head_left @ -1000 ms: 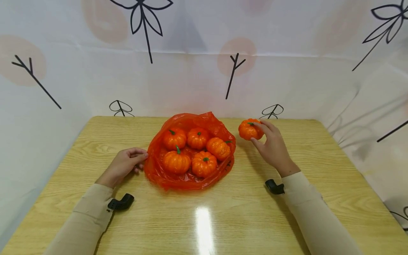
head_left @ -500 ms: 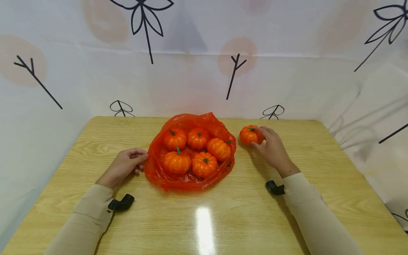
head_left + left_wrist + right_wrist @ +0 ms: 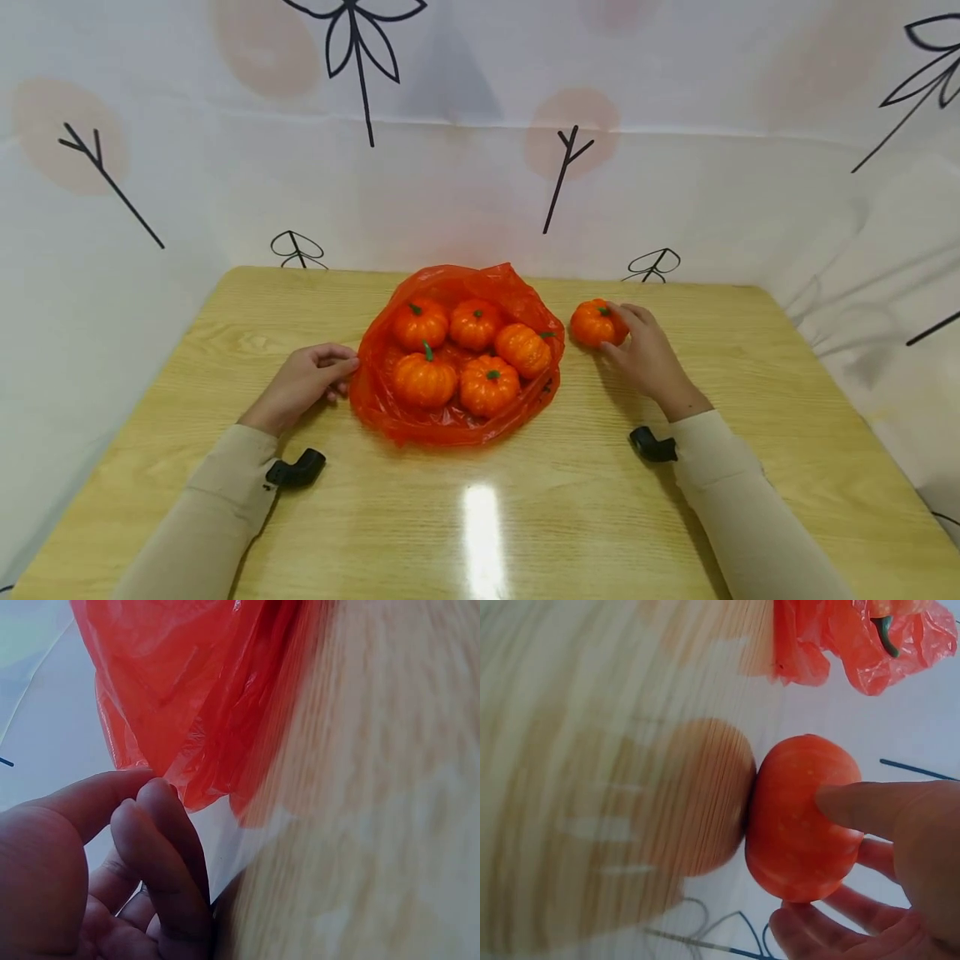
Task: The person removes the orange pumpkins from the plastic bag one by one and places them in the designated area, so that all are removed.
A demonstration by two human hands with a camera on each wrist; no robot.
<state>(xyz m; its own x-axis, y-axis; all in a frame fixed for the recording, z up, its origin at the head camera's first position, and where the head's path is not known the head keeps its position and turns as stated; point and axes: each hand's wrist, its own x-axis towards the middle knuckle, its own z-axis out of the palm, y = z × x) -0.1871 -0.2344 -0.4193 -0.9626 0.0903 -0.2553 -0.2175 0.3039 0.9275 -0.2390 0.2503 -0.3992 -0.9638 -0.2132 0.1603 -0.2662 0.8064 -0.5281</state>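
Note:
Thin red plastic lies spread as an open bag (image 3: 457, 435) in the middle of the table. Several small orange pumpkins (image 3: 424, 381) with green stems sit inside it. At the bag's left edge, my left hand (image 3: 303, 382) pinches the plastic between thumb and finger; the left wrist view shows the fingertips meeting at the red film (image 3: 187, 697). Right of the bag, my right hand (image 3: 647, 354) holds another orange pumpkin (image 3: 799, 817), thumb on one side and fingers round the other. That pumpkin's underside is right at the tabletop in the right wrist view.
The wooden table (image 3: 390, 525) ends at the back against a white cloth (image 3: 450, 192) printed with dark plant drawings. A black curved piece (image 3: 297, 469) sits at the left wrist and a similar one (image 3: 652, 445) at the right.
My right hand has lowered the pumpkin from above the table to its surface, right of the bag. The left hand stays at the bag's edge. The head view has shifted slightly.

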